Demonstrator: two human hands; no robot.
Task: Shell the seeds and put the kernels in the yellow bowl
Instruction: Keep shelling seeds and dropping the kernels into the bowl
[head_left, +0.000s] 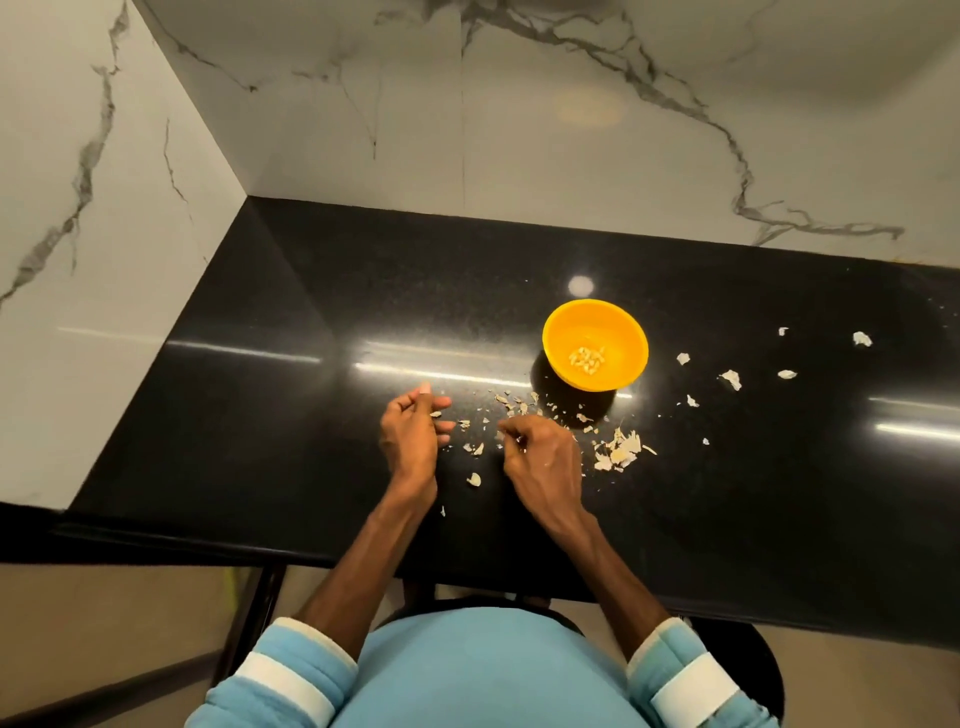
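Left hand (413, 434) and right hand (543, 460) curl their fingers among shell fragments (621, 449). The yellow bowl (626, 338) sits just beyond. Whether either hand pinches anything is unclear.

Right hand (543, 460): contents of curled fingers (511, 431) unreadably small.

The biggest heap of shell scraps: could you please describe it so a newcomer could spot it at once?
On the black countertop stands a yellow bowl. Towards the person from it, just right of the right hand, lies the heap of shell scraps. Unlike the single flakes strewn around, it is a dense pale pile.
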